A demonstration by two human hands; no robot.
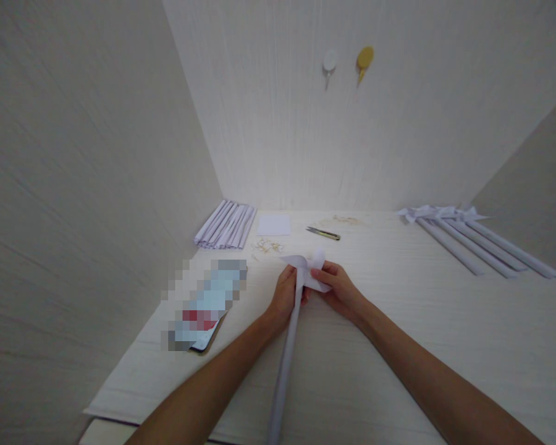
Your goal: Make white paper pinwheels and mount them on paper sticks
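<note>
A white paper pinwheel with folded, pointed blades sits at the top of a rolled paper stick that runs down toward me. My left hand is closed around the back of the pinwheel where it meets the stick. On the other side, my right hand pinches the right-hand blades between thumb and fingers. The pinwheel's centre and some of my left fingers are partly hidden behind the paper.
At the back left lies a bundle of rolled paper sticks, beside a white paper square. Small pins and thread snips lie ahead. A phone, partly pixelated, is at left. Several finished pinwheels rest at right. Two hooks are on the wall.
</note>
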